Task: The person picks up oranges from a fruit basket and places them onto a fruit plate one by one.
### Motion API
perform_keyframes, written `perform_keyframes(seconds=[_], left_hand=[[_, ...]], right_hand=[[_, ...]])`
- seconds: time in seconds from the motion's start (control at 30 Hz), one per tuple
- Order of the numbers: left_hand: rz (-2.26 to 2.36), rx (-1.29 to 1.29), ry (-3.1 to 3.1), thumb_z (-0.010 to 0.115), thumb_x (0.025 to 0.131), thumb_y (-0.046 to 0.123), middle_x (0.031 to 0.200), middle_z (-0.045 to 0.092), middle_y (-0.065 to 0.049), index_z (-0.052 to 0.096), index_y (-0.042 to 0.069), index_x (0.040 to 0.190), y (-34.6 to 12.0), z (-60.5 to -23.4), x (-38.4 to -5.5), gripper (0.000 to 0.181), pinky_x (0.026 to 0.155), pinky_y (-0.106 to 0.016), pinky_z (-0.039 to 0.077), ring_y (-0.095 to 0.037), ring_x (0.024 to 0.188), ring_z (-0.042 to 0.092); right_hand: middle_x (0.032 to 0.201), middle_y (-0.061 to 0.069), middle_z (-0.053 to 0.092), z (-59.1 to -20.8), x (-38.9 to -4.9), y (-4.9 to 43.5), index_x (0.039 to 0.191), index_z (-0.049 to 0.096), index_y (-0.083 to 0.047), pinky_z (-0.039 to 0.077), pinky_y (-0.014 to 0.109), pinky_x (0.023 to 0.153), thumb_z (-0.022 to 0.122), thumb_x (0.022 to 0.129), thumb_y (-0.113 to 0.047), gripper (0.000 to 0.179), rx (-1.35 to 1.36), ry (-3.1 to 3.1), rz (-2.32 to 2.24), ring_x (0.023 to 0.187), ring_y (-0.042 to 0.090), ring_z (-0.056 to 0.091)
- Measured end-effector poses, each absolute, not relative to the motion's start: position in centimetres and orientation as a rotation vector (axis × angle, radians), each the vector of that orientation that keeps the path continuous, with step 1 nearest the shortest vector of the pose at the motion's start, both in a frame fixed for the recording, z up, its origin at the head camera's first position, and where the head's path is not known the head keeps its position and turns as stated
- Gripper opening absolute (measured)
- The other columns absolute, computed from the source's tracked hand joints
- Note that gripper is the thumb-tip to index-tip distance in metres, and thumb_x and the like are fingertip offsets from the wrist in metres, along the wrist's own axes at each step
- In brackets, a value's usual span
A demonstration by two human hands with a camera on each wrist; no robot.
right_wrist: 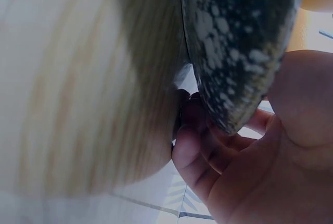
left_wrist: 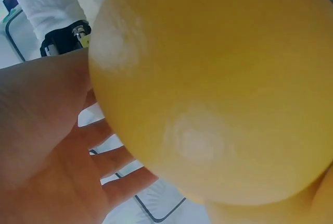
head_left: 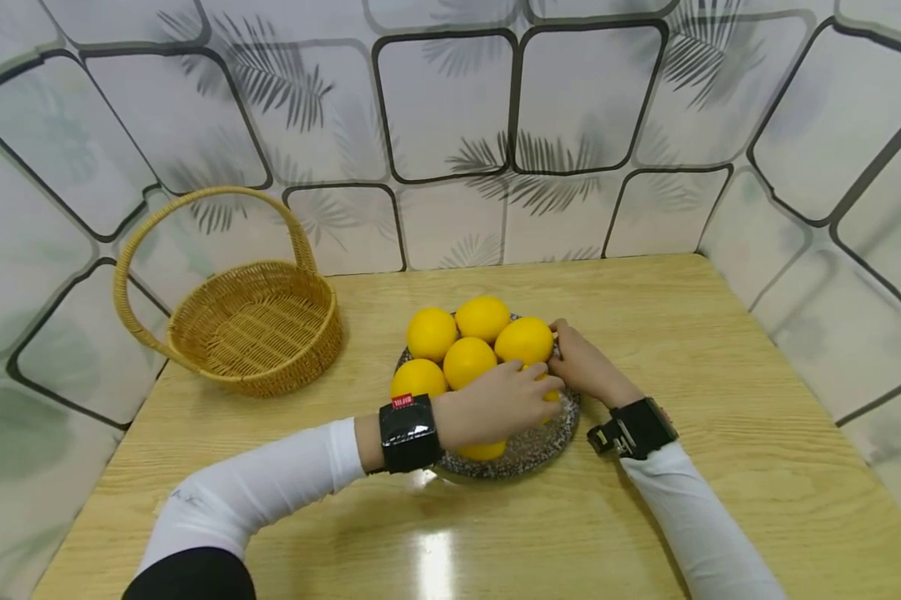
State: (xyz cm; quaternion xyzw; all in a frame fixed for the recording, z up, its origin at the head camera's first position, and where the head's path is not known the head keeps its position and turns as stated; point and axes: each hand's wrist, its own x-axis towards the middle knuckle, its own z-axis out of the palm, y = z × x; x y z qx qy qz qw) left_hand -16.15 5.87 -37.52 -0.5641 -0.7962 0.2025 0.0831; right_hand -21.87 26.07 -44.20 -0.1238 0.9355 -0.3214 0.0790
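Observation:
A round speckled plate [head_left: 528,454] holds several yellow, smooth, oval lemons [head_left: 469,363]. My left hand [head_left: 491,404] reaches across it from the left, its spread fingers bent over a lemon [head_left: 552,395] on the right side. In the left wrist view, one lemon [left_wrist: 208,88] fills most of the picture and hides the fingertips of that hand [left_wrist: 57,161]. At the plate's right edge my right hand [head_left: 588,362] grips the rim. In the right wrist view the speckled plate [right_wrist: 234,41] has the fingers of the right hand [right_wrist: 250,172] curled beneath its edge.
A woven basket [head_left: 322,350] with a tall arched handle stands at the back left of the wooden table [head_left: 720,417]. Panels with a leaf pattern [head_left: 450,108] rise behind the table and along both sides.

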Motion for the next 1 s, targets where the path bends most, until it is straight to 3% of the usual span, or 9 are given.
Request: perform_keyframes(seconds=[0.37,0.5,0.7,1.0], left_hand=[[0.559,-1.611,-2.423,0.054,0.105,0.035,0.154,0.051,0.002,0.051,0.033,0.149,5.7,-37.9,-16.3,0.043,0.101,-0.027,0.054,-0.019,0.130,0.056],[0.530,-1.588,-2.408,0.052,0.106,0.035,0.147,0.057,0.003,0.049,0.028,0.150,5.8,-38.2,-16.5,0.045,0.093,-0.024,0.056,-0.016,0.122,0.061],[0.487,-1.568,-2.412,0.055,0.104,0.041,0.126,0.065,0.005,0.057,0.022,0.133,5.9,-38.6,-16.6,0.035,0.084,-0.022,0.054,-0.013,0.102,0.061],[0.544,-1.554,-2.431,0.054,0.105,0.041,0.136,0.063,0.003,0.056,0.021,0.141,5.9,-38.2,-16.6,0.041,0.093,-0.024,0.052,-0.014,0.109,0.061]], right_hand=[[0.139,0.038,0.050,-44.3,-21.9,26.0,0.141,0.035,0.011,0.047,0.059,0.103,0.052,0.102,-0.008,0.047,-0.396,2.833,-0.946,0.128,0.047,0.054],[0.136,0.036,0.053,-44.4,-22.0,26.0,0.141,0.035,0.011,0.049,0.056,0.097,0.053,0.102,-0.008,0.047,-0.404,2.818,-0.967,0.121,0.044,0.058],[0.136,0.037,0.053,-44.4,-21.9,26.0,0.142,0.034,0.011,0.050,0.055,0.096,0.054,0.102,-0.009,0.049,-0.394,2.808,-0.966,0.122,0.045,0.057],[0.141,0.037,0.049,-44.4,-22.1,25.9,0.144,0.033,0.010,0.049,0.056,0.097,0.054,0.102,-0.011,0.050,-0.363,2.816,-0.953,0.125,0.046,0.055]])
